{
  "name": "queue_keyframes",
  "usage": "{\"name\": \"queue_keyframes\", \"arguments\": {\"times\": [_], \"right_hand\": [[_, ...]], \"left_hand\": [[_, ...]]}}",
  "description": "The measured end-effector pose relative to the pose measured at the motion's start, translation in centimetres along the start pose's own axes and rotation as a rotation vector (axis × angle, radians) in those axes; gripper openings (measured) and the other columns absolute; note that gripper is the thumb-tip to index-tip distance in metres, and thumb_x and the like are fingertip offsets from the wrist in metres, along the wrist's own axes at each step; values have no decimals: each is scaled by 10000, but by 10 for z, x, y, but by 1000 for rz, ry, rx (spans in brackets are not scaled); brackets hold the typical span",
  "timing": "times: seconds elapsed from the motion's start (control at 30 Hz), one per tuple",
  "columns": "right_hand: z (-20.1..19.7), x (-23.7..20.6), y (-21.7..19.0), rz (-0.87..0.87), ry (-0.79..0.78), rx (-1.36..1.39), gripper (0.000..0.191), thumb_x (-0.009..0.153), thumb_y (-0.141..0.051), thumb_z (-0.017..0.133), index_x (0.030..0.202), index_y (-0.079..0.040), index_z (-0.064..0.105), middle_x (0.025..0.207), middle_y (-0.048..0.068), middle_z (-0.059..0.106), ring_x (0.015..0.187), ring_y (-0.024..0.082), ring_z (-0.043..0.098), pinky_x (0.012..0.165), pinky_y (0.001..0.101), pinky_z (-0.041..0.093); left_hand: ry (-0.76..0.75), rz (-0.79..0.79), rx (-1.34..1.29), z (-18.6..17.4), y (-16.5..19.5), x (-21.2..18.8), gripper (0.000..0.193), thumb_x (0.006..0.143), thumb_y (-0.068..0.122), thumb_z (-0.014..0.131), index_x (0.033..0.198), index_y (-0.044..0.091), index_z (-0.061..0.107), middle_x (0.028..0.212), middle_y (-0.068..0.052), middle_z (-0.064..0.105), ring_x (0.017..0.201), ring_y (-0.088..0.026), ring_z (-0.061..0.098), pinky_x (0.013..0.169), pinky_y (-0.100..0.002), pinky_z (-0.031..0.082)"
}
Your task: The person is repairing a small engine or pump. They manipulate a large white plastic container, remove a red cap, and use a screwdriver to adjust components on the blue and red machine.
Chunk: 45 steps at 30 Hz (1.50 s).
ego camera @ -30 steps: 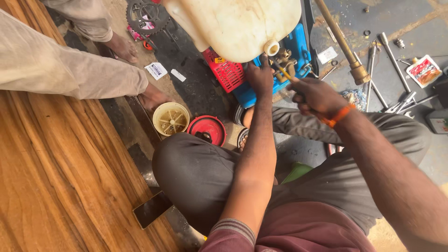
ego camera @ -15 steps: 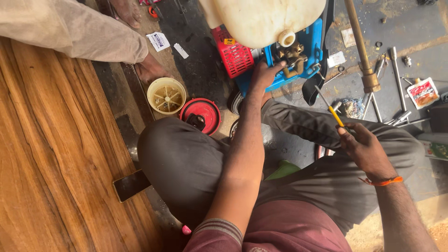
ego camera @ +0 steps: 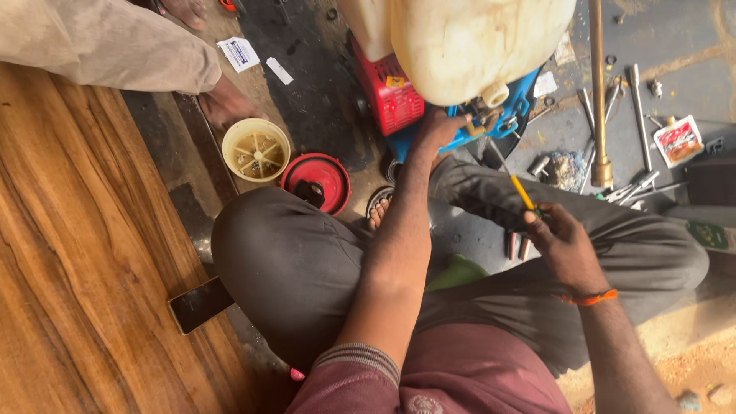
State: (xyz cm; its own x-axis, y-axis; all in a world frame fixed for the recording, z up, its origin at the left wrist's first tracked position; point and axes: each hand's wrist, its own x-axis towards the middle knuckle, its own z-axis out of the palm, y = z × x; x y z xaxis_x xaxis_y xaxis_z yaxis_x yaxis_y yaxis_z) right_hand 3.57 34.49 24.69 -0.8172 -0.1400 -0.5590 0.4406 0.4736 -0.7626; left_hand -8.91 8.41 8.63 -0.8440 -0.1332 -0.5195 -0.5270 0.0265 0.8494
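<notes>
Sitting cross-legged on the floor, the person reaches the left hand (ego camera: 435, 129) up to twelve o'clock, fingers closed on the blue frame (ego camera: 515, 107) under the cream tank (ego camera: 468, 46) of a small machine. At about three o'clock from that hand, the right hand (ego camera: 563, 245) grips a yellow-handled screwdriver (ego camera: 512, 175), its shaft angled up toward the frame. A red cap (ego camera: 320, 178) and a cream round part (ego camera: 256, 149) lie at nine o'clock, beside another person's foot (ego camera: 226, 103). Loose tools (ego camera: 638, 115) lie on the floor at two o'clock.
</notes>
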Motion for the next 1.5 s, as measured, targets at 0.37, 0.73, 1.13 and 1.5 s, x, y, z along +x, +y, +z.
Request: {"name": "queue_keyframes", "arguments": {"times": [0.37,0.73,1.13,1.5], "right_hand": [[14,9,2,22,46,-134,447,1015,-334,672,1322,-15,613,834,15,596,711,92,471,619,279,396],[14,18,-67,-366,141,-580,354,1035,-219,628,1340,-46,574,991,157,739,864,317,659,732,419,508],[96,22,5,-178,-265,59,289,969,-212,635,1202,-42,633,950,28,729,821,110,709,693,286,543],[87,181,33,142,-63,808,191,980,-218,627,1118,-86,621,901,48,714,698,135,660,605,267,524]], "left_hand": [[154,336,-248,5,-12,5,726,794,99,853,1414,-38,503,1457,-219,559,1335,-293,520,1114,-402,406],[515,261,146,14,-16,-29,607,839,353,817,1288,-3,616,1248,-244,677,1193,-392,642,1017,-456,508],[-274,-393,-447,-8,-19,-190,478,1000,462,516,1315,108,582,1027,-25,662,803,-185,708,613,-408,653],[-103,-83,246,-68,10,-171,358,1036,343,594,1262,81,686,820,-77,692,602,-160,611,537,-327,474]]}}
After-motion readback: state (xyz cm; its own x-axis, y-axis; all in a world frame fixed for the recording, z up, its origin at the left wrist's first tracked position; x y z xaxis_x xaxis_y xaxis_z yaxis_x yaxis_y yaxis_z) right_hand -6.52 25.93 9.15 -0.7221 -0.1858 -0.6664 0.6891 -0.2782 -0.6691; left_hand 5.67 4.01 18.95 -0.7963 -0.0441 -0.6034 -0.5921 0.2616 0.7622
